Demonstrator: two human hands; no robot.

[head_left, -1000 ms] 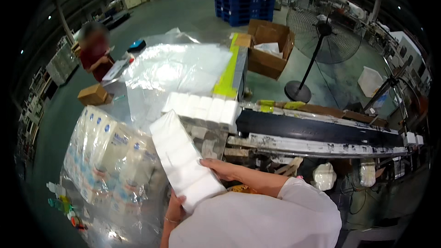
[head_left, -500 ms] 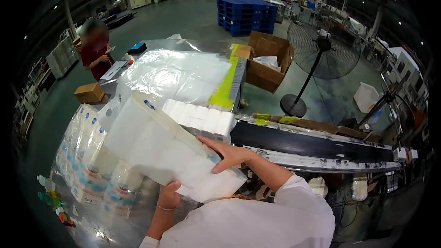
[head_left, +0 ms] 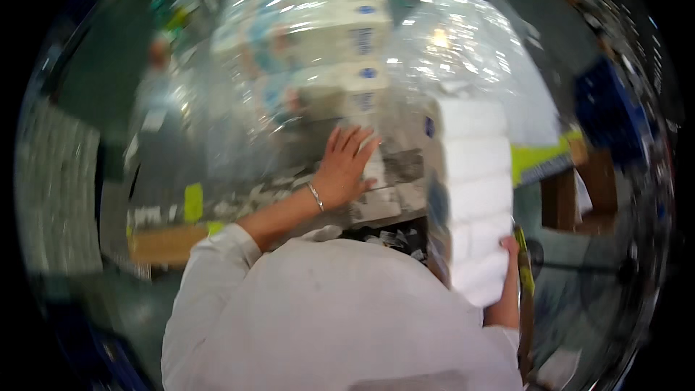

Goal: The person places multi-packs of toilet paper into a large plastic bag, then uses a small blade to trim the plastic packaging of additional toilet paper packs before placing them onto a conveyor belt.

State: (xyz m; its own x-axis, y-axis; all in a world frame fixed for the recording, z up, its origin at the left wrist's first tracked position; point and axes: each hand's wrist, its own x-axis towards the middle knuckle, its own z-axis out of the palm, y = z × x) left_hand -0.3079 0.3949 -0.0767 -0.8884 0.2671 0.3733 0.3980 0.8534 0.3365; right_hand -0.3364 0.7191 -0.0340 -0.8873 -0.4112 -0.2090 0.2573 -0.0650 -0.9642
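A row of white paper rolls [head_left: 478,195] stands lengthwise to the right of my body, with a printed plastic bag [head_left: 436,195] showing along its left side. My right hand [head_left: 511,247] grips the row's near right edge; most of its fingers are hidden behind the rolls. My left hand [head_left: 349,165] is open and holds nothing, its fingers spread over the table just short of several filled packs of rolls [head_left: 311,36]. These packs lie side by side in clear printed film. The picture is blurred by motion.
A stack of clear plastic bags [head_left: 470,51] covers the far right of the table [head_left: 174,156]. Beyond the table's right side are an open cardboard box [head_left: 561,203] and blue pallets [head_left: 612,105]. A cardboard strip [head_left: 166,245] runs along the near left edge.
My view has swung left and down. My left hand has let go of the plastic bag and opened over the table. My right hand has moved onto the row of rolls.
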